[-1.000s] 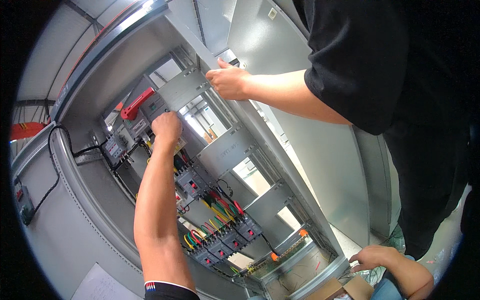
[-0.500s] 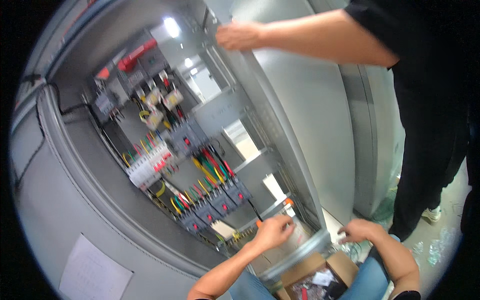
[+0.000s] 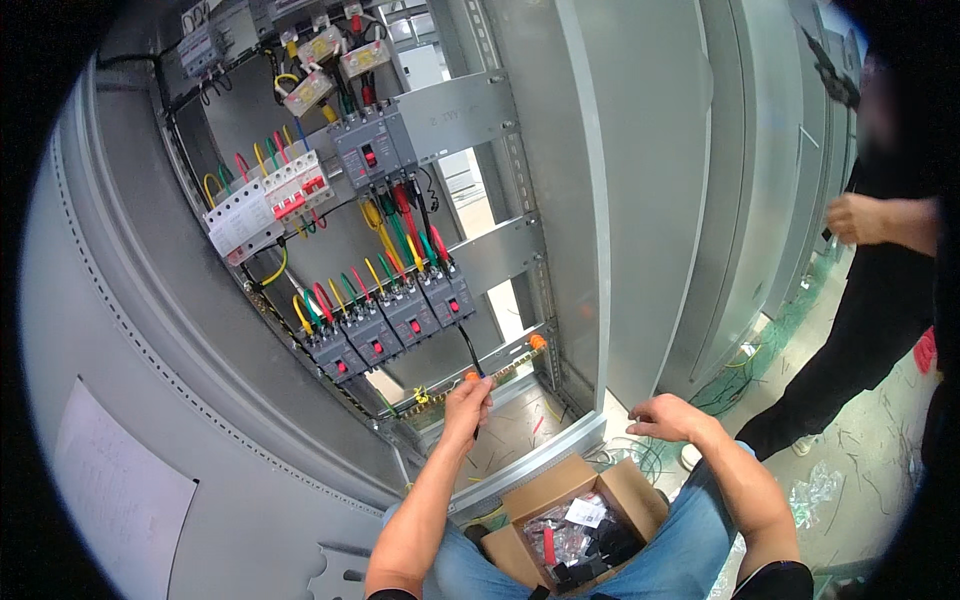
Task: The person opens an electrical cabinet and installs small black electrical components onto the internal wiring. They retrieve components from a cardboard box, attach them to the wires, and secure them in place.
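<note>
My left hand [image 3: 466, 410] pinches a black cable [image 3: 472, 348] near the bottom of an open grey cabinet. The cable hangs down from the rightmost of several grey circuit breakers [image 3: 415, 326] with red switches. Beside my fingertips is an orange insulator [image 3: 472, 377] on the busbar [image 3: 440, 396]; a second one stands farther right. My right hand [image 3: 664, 418] hovers past the cabinet's front edge, fingers loosely bent and apart, with nothing seen in it. Below, between my knees, an open cardboard box [image 3: 645, 497] holds bagged parts and a red piece.
Higher in the cabinet are a row of white miniature breakers [image 3: 268, 205] and a larger grey breaker [image 3: 370, 145] with coloured wires. The grey door [image 3: 650, 190] stands open on the right. A person in black [image 3: 830, 330] stands beyond it. Plastic wrap [image 3: 815, 497] litters the floor.
My left hand, empty-looking before, now grips the black cable. The other person's hand has left the door's top edge. My view has tilted down, and my right hand sits slightly higher.
</note>
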`<state>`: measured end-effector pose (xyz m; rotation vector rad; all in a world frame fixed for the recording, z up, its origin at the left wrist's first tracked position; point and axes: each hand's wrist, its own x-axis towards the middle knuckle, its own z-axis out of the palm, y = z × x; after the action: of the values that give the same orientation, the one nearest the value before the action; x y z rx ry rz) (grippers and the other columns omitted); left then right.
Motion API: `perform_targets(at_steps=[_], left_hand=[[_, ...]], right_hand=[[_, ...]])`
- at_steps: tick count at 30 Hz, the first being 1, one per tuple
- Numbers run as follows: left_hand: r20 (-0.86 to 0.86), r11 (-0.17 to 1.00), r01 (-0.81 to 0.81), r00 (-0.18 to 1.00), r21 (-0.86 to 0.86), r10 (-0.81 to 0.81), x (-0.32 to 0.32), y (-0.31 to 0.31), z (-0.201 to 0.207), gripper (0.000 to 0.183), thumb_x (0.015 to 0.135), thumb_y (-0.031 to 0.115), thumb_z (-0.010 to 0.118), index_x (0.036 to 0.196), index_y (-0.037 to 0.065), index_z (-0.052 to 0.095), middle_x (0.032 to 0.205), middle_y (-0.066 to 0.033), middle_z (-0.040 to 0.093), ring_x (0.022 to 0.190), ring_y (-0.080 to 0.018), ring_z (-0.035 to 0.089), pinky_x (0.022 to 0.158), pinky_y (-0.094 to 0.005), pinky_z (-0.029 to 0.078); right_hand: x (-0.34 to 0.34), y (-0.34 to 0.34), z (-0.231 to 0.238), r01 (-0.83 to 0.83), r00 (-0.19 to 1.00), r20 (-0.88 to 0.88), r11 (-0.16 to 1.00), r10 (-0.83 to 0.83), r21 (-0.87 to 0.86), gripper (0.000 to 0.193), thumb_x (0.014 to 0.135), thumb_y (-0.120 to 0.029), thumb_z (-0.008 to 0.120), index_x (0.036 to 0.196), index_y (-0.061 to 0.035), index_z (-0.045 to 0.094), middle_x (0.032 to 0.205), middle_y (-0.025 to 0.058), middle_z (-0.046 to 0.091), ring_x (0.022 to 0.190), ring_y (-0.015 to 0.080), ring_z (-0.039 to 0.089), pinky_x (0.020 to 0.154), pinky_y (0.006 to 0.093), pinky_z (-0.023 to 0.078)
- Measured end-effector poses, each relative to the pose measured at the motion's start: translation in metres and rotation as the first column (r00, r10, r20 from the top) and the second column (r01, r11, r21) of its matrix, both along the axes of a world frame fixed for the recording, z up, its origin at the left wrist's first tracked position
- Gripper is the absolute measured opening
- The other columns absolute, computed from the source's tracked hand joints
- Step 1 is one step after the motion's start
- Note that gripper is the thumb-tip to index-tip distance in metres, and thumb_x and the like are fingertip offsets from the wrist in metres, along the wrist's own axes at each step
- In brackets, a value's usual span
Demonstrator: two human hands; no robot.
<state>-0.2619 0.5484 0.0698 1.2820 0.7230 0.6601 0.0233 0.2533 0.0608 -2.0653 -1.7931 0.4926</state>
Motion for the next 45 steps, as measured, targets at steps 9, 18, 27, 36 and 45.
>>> perform_targets(at_steps=[9,18,27,36,45], left_hand=[[0.323,0.967,-0.135,0.925,-0.214,0.200,-0.001,0.058,-0.015,0.035,0.099,0.037,0.070,0.119,0.010,0.061,0.081,-0.0031,0.062,0.050,-0.0039,0.037,0.044,-0.0224,0.029],[0.505,0.941,-0.143,0.813,-0.308,0.289,-0.015,0.105,0.006,0.052,0.093,0.053,0.073,0.116,0.010,0.055,0.117,-0.0065,0.067,0.053,-0.0035,0.036,0.044,-0.0212,0.028],[0.608,0.948,-0.013,0.764,-0.317,0.214,0.009,0.113,0.025,0.048,0.088,0.047,0.083,0.076,0.019,0.046,0.065,0.0069,0.034,0.053,-0.0068,0.039,0.046,-0.0253,0.028],[0.636,0.955,-0.012,0.743,-0.298,0.208,-0.014,0.128,0.010,0.041,0.089,0.043,0.083,0.083,0.016,0.053,0.066,0.0069,0.039,0.053,-0.0064,0.041,0.047,-0.0244,0.030],[0.583,0.966,-0.079,0.784,-0.247,0.213,-0.015,0.134,0.013,0.048,0.085,0.048,0.086,0.080,0.017,0.049,0.068,0.0047,0.041,0.054,-0.0078,0.040,0.048,-0.0264,0.029]], right_hand=[[-0.058,0.089,0.059,0.342,0.938,-0.269,0.699,-0.218,0.628,0.042,0.097,-0.031,0.068,0.130,-0.0037,0.066,0.122,0.0173,0.069,0.110,0.0313,0.068,0.094,0.0411,0.052],[-0.131,0.257,0.211,0.157,0.982,-0.154,-0.011,0.111,0.988,0.070,0.104,-0.048,0.057,0.153,-0.0002,0.042,0.158,0.0167,0.043,0.149,0.0299,0.038,0.123,0.0417,0.028],[-0.114,0.394,0.192,0.217,0.955,-0.238,-0.129,-0.179,0.968,0.074,0.100,-0.051,0.062,0.150,0.0010,0.045,0.153,0.0206,0.048,0.146,0.0368,0.040,0.121,0.0467,0.029],[-0.137,0.346,0.203,0.163,0.985,-0.170,-0.158,-0.031,0.974,0.073,0.104,-0.057,0.053,0.151,-0.0018,0.046,0.155,0.0168,0.047,0.150,0.0327,0.035,0.123,0.0448,0.026],[-0.136,0.425,0.199,0.095,0.968,-0.112,-0.086,-0.223,0.992,0.061,0.100,-0.035,0.066,0.146,0.0012,0.050,0.147,0.0203,0.055,0.138,0.0333,0.049,0.117,0.0428,0.035]])
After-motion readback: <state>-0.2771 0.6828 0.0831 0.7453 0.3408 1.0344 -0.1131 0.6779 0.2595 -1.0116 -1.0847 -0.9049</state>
